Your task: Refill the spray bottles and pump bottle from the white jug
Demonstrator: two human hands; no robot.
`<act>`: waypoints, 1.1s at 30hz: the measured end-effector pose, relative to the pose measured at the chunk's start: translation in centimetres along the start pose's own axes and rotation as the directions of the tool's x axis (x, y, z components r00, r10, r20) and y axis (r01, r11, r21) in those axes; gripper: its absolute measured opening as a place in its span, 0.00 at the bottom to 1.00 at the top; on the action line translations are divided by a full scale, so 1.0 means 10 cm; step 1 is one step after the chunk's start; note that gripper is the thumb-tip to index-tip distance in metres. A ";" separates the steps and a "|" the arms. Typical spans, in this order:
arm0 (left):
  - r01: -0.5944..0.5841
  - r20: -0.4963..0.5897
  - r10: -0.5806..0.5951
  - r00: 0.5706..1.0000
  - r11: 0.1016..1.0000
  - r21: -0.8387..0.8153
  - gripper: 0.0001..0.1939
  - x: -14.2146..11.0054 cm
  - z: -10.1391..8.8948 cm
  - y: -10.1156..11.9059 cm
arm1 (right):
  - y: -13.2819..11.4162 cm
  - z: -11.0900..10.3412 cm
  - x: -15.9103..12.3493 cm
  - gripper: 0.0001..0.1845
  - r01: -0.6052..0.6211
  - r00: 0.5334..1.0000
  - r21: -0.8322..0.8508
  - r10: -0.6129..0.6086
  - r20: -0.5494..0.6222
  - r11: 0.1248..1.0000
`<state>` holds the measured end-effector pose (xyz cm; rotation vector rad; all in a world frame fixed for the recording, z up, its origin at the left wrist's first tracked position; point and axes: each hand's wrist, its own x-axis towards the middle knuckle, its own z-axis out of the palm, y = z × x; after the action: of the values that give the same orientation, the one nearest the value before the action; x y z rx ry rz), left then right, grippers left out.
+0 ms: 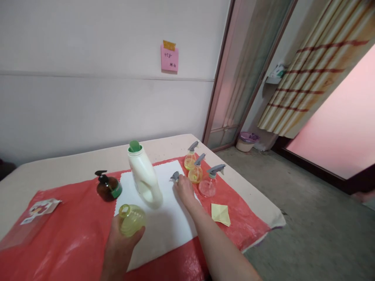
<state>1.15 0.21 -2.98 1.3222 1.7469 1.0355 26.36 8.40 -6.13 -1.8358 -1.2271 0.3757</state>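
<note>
My left hand (121, 244) is wrapped round a rounded, yellowish see-through bottle (133, 220); its neck shows no spray head. Farther off, my right hand (185, 191) has its fingers closed on a grey spray head (175, 176), above or on the white cloth (168, 234); whether it touches the cloth I cannot tell. Between the hands stands a large white jug (143, 171) with a green spout (134, 146) in its uncapped mouth. Three spray bottles with grey heads, one of them pinkish (207, 188) and two yellowish (195, 175), stand just right of my right hand.
Left of the jug is a brown pump bottle (108, 189). A clear plastic bag (35, 218) lies at the far left on the red sheet (79, 230). Yellow sticky notes (220, 214) lie near the table's right side. A pink note (169, 59) is taped to the wall.
</note>
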 end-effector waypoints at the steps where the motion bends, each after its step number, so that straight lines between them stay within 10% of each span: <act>1: 0.002 0.008 -0.002 1.000 1.000 0.028 0.33 -0.06 -0.01 0.08 | -0.08 -0.07 0.02 0.05 0.020 0.999 0.096 -0.017 -0.028 0.995; 8: -0.044 0.260 0.054 0.964 0.998 -0.044 0.35 -0.43 0.21 0.42 | -0.86 -0.74 -0.06 0.22 0.178 0.984 0.739 -0.102 -0.148 0.649; 14: -0.120 0.231 0.125 0.965 0.992 -0.038 0.31 -0.56 0.45 0.48 | -1.30 -1.14 -0.36 0.17 0.157 0.984 0.983 -0.097 -0.148 0.095; 24: -0.122 0.341 0.071 0.937 0.984 0.129 0.33 -0.48 0.29 0.64 | -1.33 -0.92 -0.57 0.13 0.150 0.947 0.967 -0.310 -0.080 0.206; 33: -0.063 0.258 0.042 0.965 0.996 0.071 0.30 -0.48 0.12 0.88 | -1.19 -0.88 -0.60 0.16 -0.073 0.858 0.890 -0.427 0.286 0.450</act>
<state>6.93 -2.80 4.71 1.4877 1.5778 0.7900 22.26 0.51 7.10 -0.6589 -1.1703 1.1643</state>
